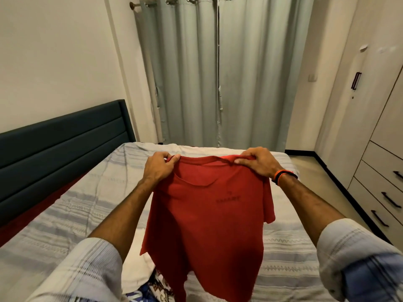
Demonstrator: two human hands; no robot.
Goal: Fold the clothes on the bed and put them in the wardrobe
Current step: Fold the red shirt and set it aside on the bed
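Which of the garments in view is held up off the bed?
The red T-shirt, which the left hand and right hand grip by the shoulders. The patterned clothes lie on the bed beneath it.

A: Lighting, head view: warm and even, indoor, source not visible. Upper left wall [54, 51] brightest.

B: Shadows?

A: Soft only; headboard [61, 144] at left dark. No glare.

B: Optics?

A: Wide-angle bowing: curtains [218, 73] lean, right-edge wardrobe [370, 105] tilts. Sleeves [359, 258] at bottom corners soft, slightly smeared. Centre sharp.
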